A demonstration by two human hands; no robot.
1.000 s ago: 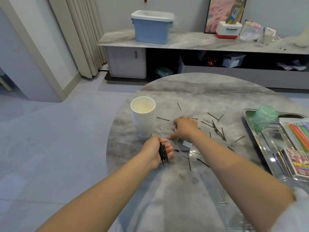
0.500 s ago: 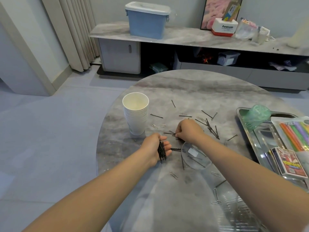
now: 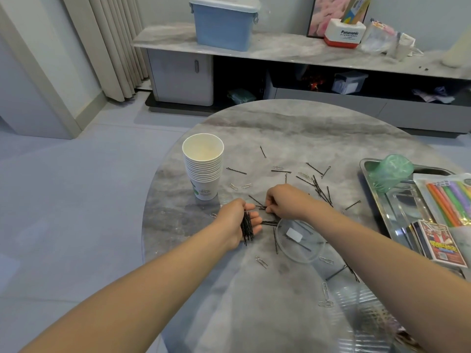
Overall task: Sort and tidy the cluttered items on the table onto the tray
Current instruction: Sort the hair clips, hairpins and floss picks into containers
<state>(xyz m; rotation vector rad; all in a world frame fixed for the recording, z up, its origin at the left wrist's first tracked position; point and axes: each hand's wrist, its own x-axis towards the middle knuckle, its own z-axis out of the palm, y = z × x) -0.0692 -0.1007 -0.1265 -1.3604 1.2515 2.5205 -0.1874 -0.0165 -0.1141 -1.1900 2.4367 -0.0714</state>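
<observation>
Left hand (image 3: 238, 220) is cupping a bundle of black hairpins (image 3: 247, 226), palm turned right, fingers curled loosely round the stack; the bundle's long axis is running near-far, ends poking out toward the near side. Right hand (image 3: 283, 202) is sitting just right of it, fingertips (image 3: 268, 207) pinching down on a loose pin (image 3: 260, 207) on the table (image 3: 280, 128). That pin is lying roughly left-right, pointing at the left hand's fingertips, so it's crosswise to the bundle; my read is it needs about a quarter turn before it stacks in line. Both hands are near each other, a small gap between them, and the right hand is the one on the pin. More loose pins are lying nearby: a pair (image 3: 269, 222) just near of the right hand, also left-right, and a denser scatter (image 3: 321, 189) to the far right, mostly on diagonals. Paper clips (image 3: 261, 261) are mixed in across the near side. Clear round lid (image 3: 300, 240) is sitting under the right forearm with a pin or two on it. Stack of paper cups (image 3: 203, 166) is standing upright far-left of the hands. Metal tray (image 3: 367, 164) is well off to the right, already carrying a green cup (image 3: 390, 171), a straw pack (image 3: 448, 200) and a card box (image 3: 443, 247). Judging by the scatter, gathering is maybe half done; nothing from the bundle is on the tray yet.
</observation>
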